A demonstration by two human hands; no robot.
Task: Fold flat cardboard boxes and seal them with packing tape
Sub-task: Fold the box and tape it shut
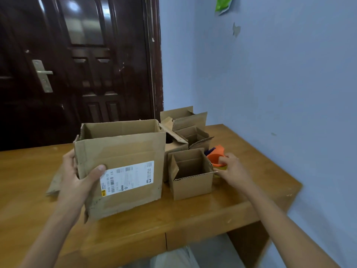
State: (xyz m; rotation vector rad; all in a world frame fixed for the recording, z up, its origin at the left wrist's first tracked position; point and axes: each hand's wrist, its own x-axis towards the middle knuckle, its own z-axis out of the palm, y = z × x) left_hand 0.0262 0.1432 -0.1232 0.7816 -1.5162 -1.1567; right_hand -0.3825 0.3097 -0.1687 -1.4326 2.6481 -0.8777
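Note:
A large cardboard box (pixel 123 151) with a white shipping label stands open-topped on the wooden table (pixel 193 215). My left hand (pixel 77 176) grips its near left corner, thumb pressed on the front face. To its right sits a small open box (pixel 193 180). Behind that small box is an orange tape dispenser (pixel 216 155) with a yellowish tape roll, and my right hand (pixel 231 169) curls its fingers round it.
Several more small open boxes (pixel 185 128) stand at the back against the blue wall (pixel 270 84). A flat piece of cardboard (pixel 55 182) lies under my left wrist. A dark door (pixel 77 64) is behind the table. The table's right edge is close to my right hand.

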